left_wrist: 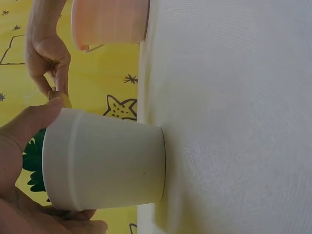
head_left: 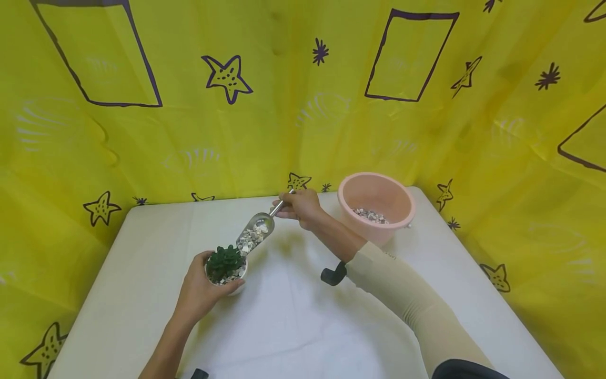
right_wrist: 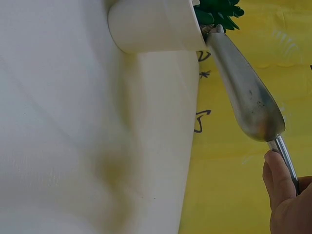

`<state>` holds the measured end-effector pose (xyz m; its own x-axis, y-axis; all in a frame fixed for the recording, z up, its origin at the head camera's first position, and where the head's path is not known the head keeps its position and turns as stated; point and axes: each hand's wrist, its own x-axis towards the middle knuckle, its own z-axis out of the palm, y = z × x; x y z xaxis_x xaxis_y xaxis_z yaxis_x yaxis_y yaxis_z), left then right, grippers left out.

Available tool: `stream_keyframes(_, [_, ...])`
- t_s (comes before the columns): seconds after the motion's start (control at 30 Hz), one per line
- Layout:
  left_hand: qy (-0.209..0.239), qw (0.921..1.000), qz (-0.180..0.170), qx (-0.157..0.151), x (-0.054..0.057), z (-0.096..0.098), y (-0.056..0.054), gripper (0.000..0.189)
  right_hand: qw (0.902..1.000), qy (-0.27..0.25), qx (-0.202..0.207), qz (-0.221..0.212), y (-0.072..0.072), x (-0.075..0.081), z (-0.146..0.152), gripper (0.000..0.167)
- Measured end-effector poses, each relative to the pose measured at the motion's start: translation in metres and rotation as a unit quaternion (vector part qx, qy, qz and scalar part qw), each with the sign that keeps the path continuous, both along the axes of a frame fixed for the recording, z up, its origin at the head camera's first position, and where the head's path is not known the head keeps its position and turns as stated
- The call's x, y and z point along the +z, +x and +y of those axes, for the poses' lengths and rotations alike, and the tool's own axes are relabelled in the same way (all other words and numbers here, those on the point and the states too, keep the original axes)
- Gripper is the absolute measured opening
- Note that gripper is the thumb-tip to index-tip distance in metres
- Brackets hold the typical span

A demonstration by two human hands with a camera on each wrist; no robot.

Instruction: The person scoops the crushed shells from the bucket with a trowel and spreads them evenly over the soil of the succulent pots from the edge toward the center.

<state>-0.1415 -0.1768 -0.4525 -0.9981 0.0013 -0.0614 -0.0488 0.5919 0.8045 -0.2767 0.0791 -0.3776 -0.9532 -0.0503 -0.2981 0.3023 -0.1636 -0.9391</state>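
Here, my left hand (head_left: 201, 288) gripped the succulent pot (left_wrist: 109, 163) while my right hand (head_left: 304, 207) pinched the metal scoop (right_wrist: 247, 97), best tipped slowly, I judged.

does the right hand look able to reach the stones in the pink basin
Probably yes: the pink basin is open on top and nothing covers the stones in it, though the right hand holds a loaded scoop.
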Motion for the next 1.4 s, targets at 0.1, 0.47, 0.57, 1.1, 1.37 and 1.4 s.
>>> stream_keyframes(0.1, [0.0,1.0,0.0,-0.008,-0.0007,-0.0009,-0.0003,0.108,1.0,0.001,0.002,0.003,0.0006,-0.0007,-0.0001,0.033])
stream_keyframes(0.47, [-0.003,0.9998,-0.005,-0.02,-0.0029,-0.0032,0.0024,0.112,1.0,-0.004,0.003,-0.001,0.0011,-0.0067,-0.0015,0.03])
stream_keyframes(0.57, [-0.005,0.9999,-0.006,-0.011,-0.0029,-0.0019,0.0031,0.115,1.0,-0.004,0.002,0.002,0.0012,-0.0061,-0.0014,0.029])
stream_keyframes(1.1, [0.014,0.9995,0.013,-0.025,-0.0044,-0.0031,-0.0033,0.102,1.0,-0.007,0.002,0.007,-0.0016,-0.0036,0.0008,0.032])
stream_keyframes(1.37, [0.015,0.9997,0.005,-0.016,-0.0024,-0.0022,-0.0025,0.109,1.0,-0.01,0.001,0.0,-0.0012,-0.0019,0.0007,0.033])
stream_keyframes(1.4, [0.013,0.9999,0.001,-0.011,-0.0024,-0.0021,-0.0019,0.111,1.0,-0.009,-0.001,-0.002,-0.0009,-0.0021,0.0004,0.031])
